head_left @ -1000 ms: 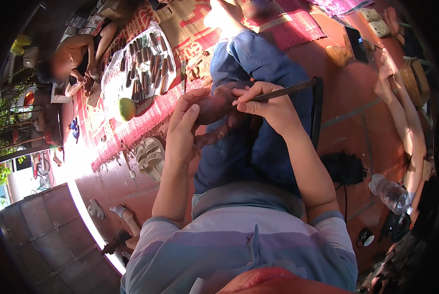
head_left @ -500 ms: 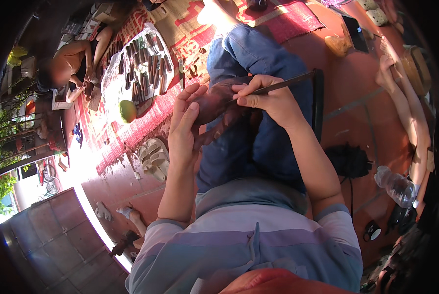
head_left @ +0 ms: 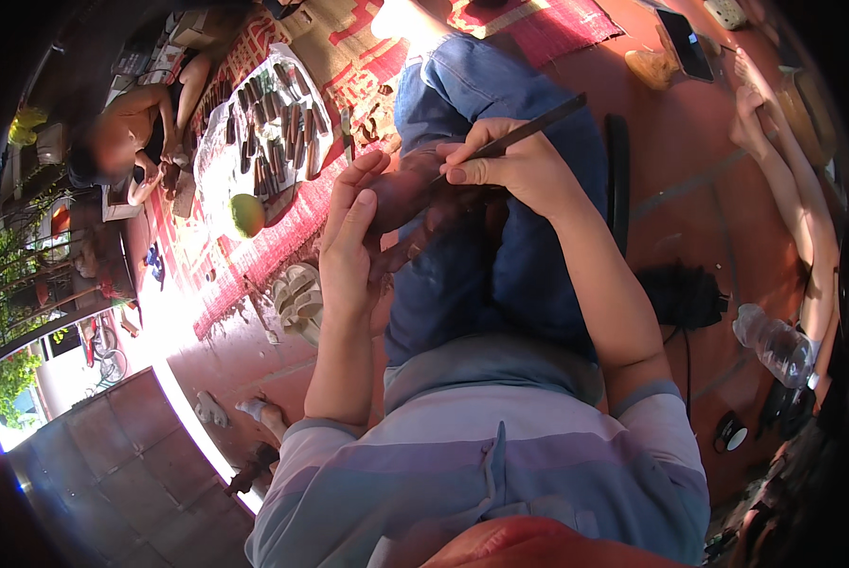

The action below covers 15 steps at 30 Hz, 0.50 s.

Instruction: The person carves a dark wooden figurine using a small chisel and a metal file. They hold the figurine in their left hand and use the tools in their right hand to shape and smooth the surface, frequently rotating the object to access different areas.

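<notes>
My left hand (head_left: 350, 232) cups the left side of a dark reddish-brown carved piece (head_left: 401, 204), its thumb and fingers along the edge. The piece is rounded with some projecting parts, held above my lap; its finer shape is blurred. My right hand (head_left: 509, 170) pinches a long, thin, dark flat tool (head_left: 538, 128) between thumb and fingers. The tool slants from upper right down to the piece, and its lower tip is at or close to the surface; contact cannot be made out. Blue jeans (head_left: 443, 293) on my legs lie beneath both hands.
Several wooden-handled hand tools (head_left: 296, 137) lie on a white plastic sheet (head_left: 218, 194) upon a red patterned rug (head_left: 282, 218). A green round object (head_left: 247, 216), sandals (head_left: 299, 295), a phone (head_left: 686, 45) and a plastic bottle (head_left: 775, 346) lie around. Another person (head_left: 145, 128) works at far left.
The tool in my right hand has tipped up more steeply, its far end swinging up and left. Both hands and the carved piece have shifted slightly left in view.
</notes>
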Each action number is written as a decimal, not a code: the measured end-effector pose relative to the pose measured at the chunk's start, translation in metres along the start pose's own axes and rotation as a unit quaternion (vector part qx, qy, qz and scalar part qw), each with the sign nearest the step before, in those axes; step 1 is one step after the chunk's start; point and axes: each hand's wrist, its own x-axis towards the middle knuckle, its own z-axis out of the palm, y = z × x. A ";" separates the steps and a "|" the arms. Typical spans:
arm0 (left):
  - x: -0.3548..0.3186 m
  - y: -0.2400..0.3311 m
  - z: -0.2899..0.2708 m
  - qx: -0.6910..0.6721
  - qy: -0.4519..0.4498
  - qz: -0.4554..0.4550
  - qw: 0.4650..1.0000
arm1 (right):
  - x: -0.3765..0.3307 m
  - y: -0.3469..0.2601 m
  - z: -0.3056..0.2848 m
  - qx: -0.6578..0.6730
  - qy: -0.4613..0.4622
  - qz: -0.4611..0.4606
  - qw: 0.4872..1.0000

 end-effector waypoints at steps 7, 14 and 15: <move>0.002 -0.005 -0.004 0.017 -0.007 0.021 1.000 | -0.007 0.009 -0.004 0.092 -0.008 -0.035 0.995; 0.002 -0.001 -0.001 0.004 -0.020 0.009 1.000 | 0.001 0.012 -0.003 0.036 0.052 -0.013 0.998; 0.001 0.000 -0.001 0.005 -0.018 0.007 1.000 | 0.001 0.013 -0.004 0.050 0.063 -0.018 0.997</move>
